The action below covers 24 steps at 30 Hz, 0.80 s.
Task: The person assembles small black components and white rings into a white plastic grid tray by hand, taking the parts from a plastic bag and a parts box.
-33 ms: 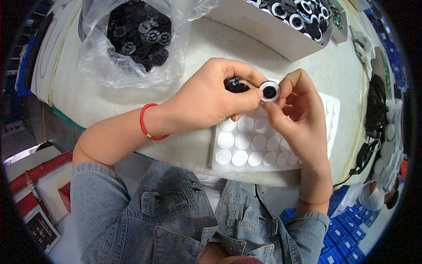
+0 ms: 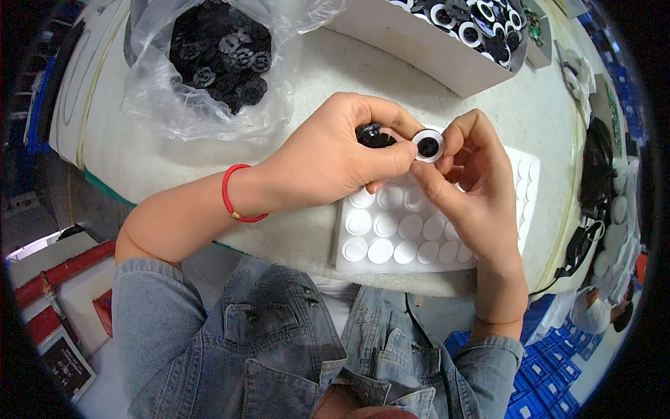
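Observation:
Between both hands, above a white sheet of round pads (image 2: 408, 251), is a small black disc with a white ring (image 2: 428, 144) around it. My left hand (image 2: 349, 150) pinches its left edge between thumb and forefinger. Tucked in the curl of those same fingers are some black plastic pieces (image 2: 375, 135), partly hidden. My right hand (image 2: 478, 174) is closed at the disc's right edge, thumb below and forefinger above, its other fingers curled in. The disc's face is turned up, and its underside cannot be seen.
A clear plastic bag (image 2: 202, 115) of black round plastic parts (image 2: 227, 59) stands at the far left of the pale table (image 2: 307, 244). A cardboard box (image 2: 426, 59) at the far right holds several white-ringed black discs (image 2: 471, 33). Dark cables (image 2: 583, 241) lie along the right edge.
The right thumb and curled fingers have shifted very slightly around the disc. Both hands otherwise keep their place and their hold.

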{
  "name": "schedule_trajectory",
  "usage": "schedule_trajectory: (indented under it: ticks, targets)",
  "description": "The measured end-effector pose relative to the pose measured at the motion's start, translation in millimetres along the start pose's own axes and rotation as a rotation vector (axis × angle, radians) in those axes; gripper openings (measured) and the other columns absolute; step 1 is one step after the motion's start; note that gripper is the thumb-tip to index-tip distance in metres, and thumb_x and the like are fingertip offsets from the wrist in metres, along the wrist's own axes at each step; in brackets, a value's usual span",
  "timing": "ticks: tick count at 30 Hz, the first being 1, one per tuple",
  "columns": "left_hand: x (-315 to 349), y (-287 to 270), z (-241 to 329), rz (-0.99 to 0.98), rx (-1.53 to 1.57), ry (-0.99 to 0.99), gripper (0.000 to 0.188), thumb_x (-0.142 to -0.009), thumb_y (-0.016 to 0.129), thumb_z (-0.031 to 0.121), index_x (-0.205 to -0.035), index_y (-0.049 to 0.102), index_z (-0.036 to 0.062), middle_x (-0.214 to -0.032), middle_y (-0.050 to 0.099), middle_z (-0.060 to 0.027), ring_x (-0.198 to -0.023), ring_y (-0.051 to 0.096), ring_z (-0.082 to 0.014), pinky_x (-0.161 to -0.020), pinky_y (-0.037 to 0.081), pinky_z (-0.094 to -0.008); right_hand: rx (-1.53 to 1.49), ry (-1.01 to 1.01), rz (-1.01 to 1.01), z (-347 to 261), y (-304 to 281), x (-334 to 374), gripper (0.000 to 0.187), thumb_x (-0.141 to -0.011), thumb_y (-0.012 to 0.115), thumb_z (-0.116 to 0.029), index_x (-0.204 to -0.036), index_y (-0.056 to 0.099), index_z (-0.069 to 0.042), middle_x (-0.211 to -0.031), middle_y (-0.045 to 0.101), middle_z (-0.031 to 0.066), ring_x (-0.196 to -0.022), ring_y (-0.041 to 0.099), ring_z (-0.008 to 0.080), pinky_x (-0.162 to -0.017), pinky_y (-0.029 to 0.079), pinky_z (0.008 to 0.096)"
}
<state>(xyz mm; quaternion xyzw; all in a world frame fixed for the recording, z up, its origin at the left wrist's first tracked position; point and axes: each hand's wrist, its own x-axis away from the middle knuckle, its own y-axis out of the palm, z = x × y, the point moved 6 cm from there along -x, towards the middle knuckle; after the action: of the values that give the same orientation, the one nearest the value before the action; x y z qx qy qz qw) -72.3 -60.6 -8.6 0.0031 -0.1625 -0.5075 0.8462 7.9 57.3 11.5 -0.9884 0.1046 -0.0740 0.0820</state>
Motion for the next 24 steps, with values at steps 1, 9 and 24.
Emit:
schedule_trajectory:
  ticks: [1,9,24]
  targets:
    - [0.0,0.0,-1.6,0.0,0.02,-0.005,0.018,-0.09,0.061,0.016,-0.1,0.064,0.0007,-0.063,0.055,0.0031,-0.05,0.046,-0.0024,-0.044,0.035,-0.0188,0.0,0.001,0.0,-0.3,0.2,-0.2,0.025,-0.082,0.068,-0.003,-0.091,0.045,-0.006,-0.075,0.045,-0.0031,-0.064,0.045,0.0025,-0.055,0.039,0.0176]
    - [-2.9,3.9,-3.7,-0.108,-0.071,-0.022,0.022,-0.093,0.059,0.024,-0.098,0.062,0.0021,-0.065,0.06,-0.0005,-0.05,0.044,-0.002,-0.043,0.033,-0.0184,0.105,0.145,-0.098,-6.4,-5.5,-1.6,0.021,-0.085,0.071,-0.015,-0.091,0.054,-0.003,-0.073,0.048,-0.0045,-0.063,0.043,0.0011,-0.053,0.032,0.0169]
    - [2.7,2.0,-14.8,-0.185,0.136,-0.188,0.03,-0.101,0.044,0.023,-0.119,0.046,-0.0001,-0.092,0.064,-0.0148,-0.052,0.04,-0.0056,-0.041,0.031,-0.0176,0.359,-0.483,0.095,-43.2,-23.8,-2.7,0.024,-0.086,0.059,-0.003,-0.107,0.062,0.007,-0.124,0.056,0.0227,-0.103,0.062,0.0254,-0.087,0.05,0.0338]
